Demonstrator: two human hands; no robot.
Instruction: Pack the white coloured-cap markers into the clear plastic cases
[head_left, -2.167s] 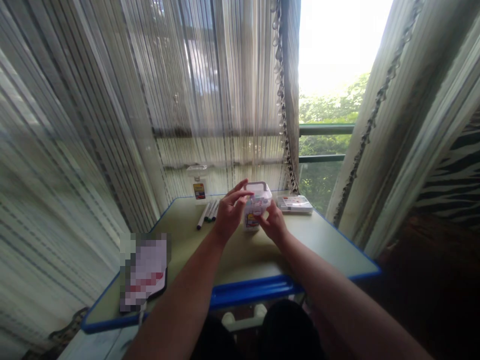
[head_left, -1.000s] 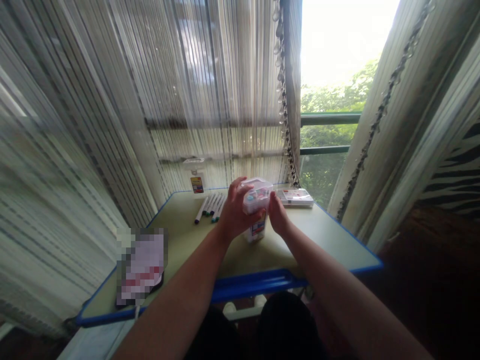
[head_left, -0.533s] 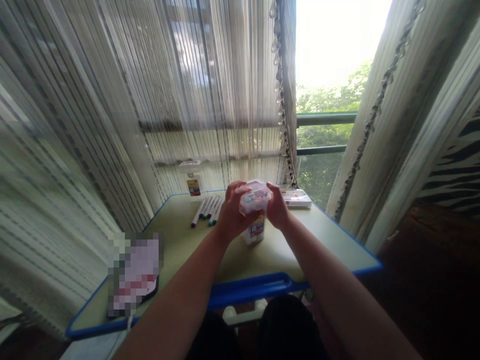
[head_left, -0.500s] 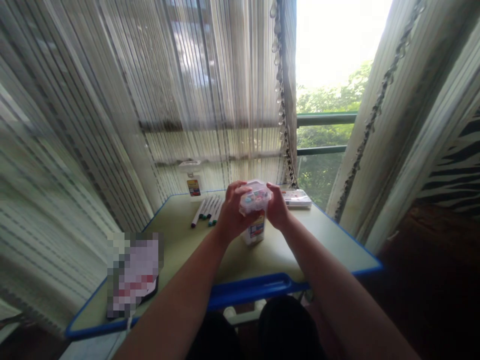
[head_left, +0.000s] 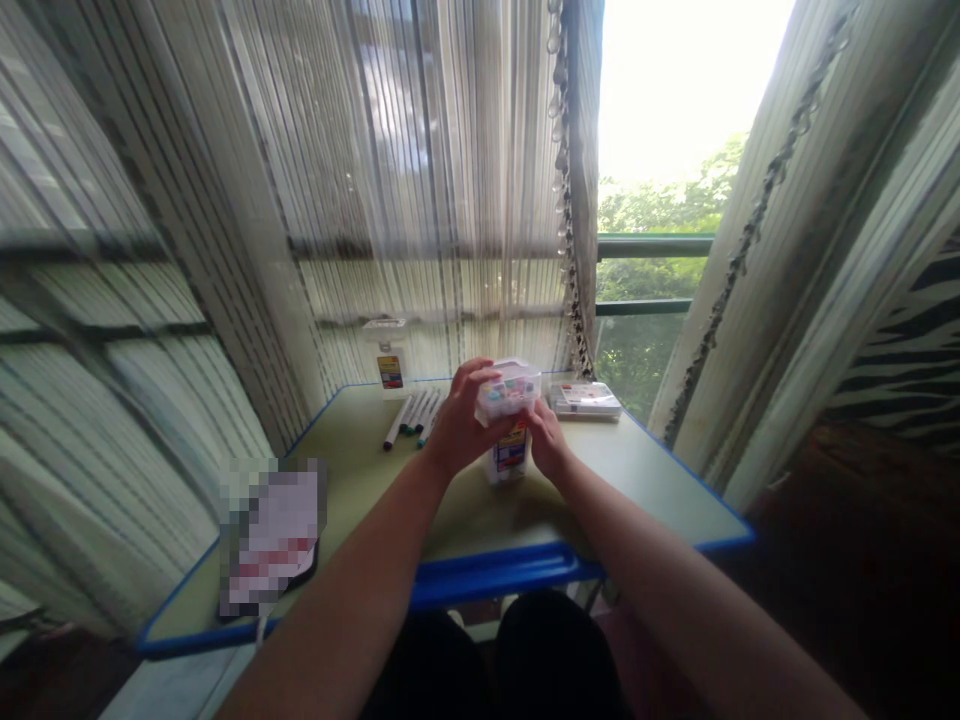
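Half-curled, the left hand (head_left: 459, 420) clasps the clear container (head_left: 511, 400) at its upper left, the right hand (head_left: 549, 440) at its right.

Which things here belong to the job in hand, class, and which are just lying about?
In the job:
held case
left hand, gripping it
right hand, against it

Probably just lying about:
loose markers
second case
flat box
pixelated item

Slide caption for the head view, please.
Left hand and right hand hold a clear labelled container over a blue-edged table, near markers.
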